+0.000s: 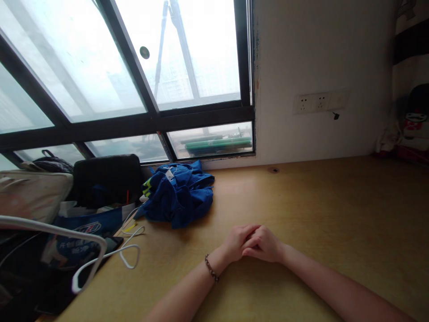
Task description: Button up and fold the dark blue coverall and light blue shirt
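My left hand [235, 243] and my right hand [266, 245] are clasped together above the wooden tabletop [321, 223]. The fingers of both are closed and folded against each other, and no object shows in them. What lies between the palms is hidden. Around my left wrist is a dark beaded bracelet [212, 268]. Beyond the hands, a little to the left, lies a crumpled blue cloth garment [182, 192] with yellow-green stripes and a white tag; neither hand touches it.
A white cable [129, 255] curls over the table's left edge. Bags, among them a blue printed bag [80, 243], and a black case [107, 179] crowd the left side. Behind stand a dark-framed window [150, 120] and a wall with sockets [321, 102]. Fabric hangs far right.
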`<state>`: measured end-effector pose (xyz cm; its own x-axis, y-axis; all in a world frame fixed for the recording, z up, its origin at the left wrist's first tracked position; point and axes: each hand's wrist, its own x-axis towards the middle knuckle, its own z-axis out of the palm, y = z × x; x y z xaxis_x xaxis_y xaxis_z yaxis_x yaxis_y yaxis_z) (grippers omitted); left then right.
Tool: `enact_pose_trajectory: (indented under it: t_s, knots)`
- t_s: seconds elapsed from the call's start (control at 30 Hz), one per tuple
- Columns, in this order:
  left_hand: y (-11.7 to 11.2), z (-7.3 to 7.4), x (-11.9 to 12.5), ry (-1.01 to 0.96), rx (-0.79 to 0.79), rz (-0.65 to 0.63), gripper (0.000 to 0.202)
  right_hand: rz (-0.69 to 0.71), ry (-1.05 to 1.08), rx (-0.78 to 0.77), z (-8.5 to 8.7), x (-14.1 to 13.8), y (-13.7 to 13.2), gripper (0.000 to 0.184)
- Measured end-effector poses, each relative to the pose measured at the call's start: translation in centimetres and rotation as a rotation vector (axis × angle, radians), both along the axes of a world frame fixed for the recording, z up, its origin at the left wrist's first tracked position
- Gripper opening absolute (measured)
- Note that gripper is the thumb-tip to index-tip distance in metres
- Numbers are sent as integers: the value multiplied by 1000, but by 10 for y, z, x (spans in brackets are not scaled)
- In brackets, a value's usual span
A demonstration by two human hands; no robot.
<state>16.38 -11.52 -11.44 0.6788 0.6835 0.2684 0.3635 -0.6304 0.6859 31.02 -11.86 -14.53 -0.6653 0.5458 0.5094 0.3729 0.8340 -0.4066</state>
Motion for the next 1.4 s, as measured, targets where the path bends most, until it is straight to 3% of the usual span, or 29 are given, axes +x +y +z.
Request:
enact_pose_trajectory:
  t_s: [1.4]
  knots:
    - [1, -2, -1, -2, 27, -7, 41, -15, -14, -99, 2, 1, 0, 36]
